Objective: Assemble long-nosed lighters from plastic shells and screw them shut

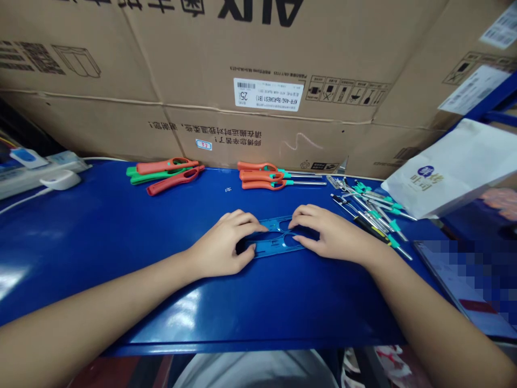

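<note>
Two blue plastic handle shells [278, 240] lie flat side by side on the blue table [100, 237], between my hands. My left hand [224, 245] grips their left end, fingers curled over the top and thumb under the near edge. My right hand [329, 231] rests on their right end, fingers bent and pressing down on the plastic. Both hands touch the shells.
Red and green handle shells [165, 173] lie at the back left. Assembled orange lighters [269, 176] lie at the back middle. Several metal rods with teal tips [374, 213] lie on the right beside a white bag [456, 170]. Cardboard boxes [262, 75] wall the back. A power strip [36, 170] sits far left.
</note>
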`<state>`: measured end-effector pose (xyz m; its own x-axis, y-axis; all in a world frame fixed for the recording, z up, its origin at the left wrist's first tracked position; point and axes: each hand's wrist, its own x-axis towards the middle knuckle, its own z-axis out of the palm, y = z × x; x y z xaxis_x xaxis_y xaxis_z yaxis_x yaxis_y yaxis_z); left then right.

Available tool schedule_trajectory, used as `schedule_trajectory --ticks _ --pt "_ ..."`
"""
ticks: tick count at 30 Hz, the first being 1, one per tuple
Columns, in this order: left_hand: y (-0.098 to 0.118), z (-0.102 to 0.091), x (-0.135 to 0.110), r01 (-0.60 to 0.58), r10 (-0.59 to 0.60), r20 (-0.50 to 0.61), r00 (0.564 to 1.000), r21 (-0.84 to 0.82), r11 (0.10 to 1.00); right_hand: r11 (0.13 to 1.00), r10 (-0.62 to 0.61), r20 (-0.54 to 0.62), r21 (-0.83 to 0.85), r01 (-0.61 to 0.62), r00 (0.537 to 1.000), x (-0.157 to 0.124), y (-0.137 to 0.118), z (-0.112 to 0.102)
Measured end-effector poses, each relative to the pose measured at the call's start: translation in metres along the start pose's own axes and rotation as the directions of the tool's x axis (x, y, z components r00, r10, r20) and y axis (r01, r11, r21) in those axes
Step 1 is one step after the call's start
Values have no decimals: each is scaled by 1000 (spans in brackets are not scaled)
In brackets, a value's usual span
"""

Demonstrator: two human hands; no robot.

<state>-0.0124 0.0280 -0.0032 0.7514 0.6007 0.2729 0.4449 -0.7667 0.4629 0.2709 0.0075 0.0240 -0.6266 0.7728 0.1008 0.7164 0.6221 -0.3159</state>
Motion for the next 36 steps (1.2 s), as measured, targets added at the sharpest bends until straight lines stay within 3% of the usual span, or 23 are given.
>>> schedule_trajectory --ticks 7,29,33,36 --pt "-9 3 4 11 -15 -68 998 -66 998 998 2 25 59 -4 1000 5 -9 7" --pt "-13 2 5 101 -97 -123 988 30 994 1000 -8 -139 -14 6 990 10 -7 21" --pt "-9 0 4 98 -86 -108 990 116 988 988 91 -261 -98 -120 961 7 2 9" --pt "-4 -1 3 62 -47 -107 993 144 988 911 275 -395 -183 -369 876 -1 24 -9"
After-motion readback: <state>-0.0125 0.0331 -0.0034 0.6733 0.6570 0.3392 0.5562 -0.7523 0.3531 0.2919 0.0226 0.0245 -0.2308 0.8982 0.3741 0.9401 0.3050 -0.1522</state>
